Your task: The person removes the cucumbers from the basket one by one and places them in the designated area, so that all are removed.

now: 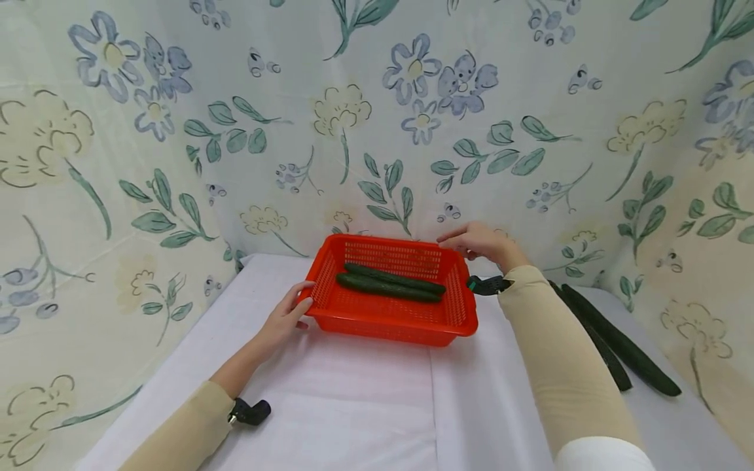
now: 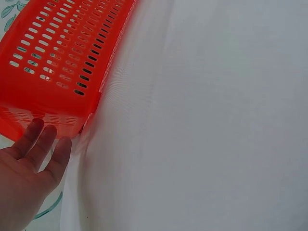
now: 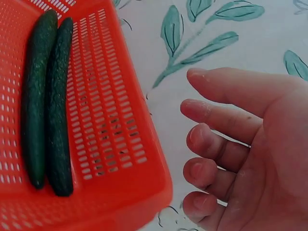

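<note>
The basket [image 1: 374, 337] sits on the table [image 1: 365, 405], towards its far edge, with the curtain [image 1: 353, 65] behind and along both sides. In it two cucumbers [image 1: 389, 288] lie side by side, left to right, one nearer, one farther. The left hand [image 1: 285, 320] is at the basket's left end, touching it; the right hand [image 1: 480, 243] is just beside its far right corner. Right of the basket, past the right sleeve [image 1: 565, 366], a second pair [image 1: 621, 340] lies on the table, running far to near.
</note>
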### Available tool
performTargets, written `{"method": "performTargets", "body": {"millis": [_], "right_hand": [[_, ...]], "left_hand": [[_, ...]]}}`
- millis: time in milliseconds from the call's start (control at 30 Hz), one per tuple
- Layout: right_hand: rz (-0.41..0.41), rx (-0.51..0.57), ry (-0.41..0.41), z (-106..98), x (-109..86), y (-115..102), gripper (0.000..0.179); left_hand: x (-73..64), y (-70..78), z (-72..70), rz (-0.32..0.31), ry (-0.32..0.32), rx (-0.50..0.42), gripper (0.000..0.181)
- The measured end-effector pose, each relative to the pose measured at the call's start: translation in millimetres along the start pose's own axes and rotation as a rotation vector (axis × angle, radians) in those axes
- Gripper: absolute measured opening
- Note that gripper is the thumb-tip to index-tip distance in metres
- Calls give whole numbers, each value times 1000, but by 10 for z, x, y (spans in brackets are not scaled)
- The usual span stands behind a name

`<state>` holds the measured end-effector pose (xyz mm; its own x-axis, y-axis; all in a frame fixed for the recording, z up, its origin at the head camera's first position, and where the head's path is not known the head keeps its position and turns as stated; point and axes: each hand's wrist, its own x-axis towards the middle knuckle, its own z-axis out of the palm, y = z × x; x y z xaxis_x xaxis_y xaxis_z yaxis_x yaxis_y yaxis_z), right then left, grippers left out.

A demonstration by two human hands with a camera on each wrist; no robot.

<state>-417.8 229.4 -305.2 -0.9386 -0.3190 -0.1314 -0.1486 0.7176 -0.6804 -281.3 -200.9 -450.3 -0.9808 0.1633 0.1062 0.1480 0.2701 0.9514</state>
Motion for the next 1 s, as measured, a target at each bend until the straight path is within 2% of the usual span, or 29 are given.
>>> {"method": "performTargets", "body": {"millis": [333, 600, 833, 1000], "right_hand": [[-16, 119, -35, 290, 198, -24, 48], [18, 258, -67, 539, 370, 43, 47], [29, 274, -138, 680, 425, 75, 47], [11, 286, -146, 801, 461, 93, 47]], "left_hand": [[0, 2, 4, -4, -4, 0, 47], [-7, -12, 19, -6, -11, -8, 48], [-6, -11, 21, -3, -1, -10, 48], [-8, -11, 12, 0, 3, 4, 50]]}}
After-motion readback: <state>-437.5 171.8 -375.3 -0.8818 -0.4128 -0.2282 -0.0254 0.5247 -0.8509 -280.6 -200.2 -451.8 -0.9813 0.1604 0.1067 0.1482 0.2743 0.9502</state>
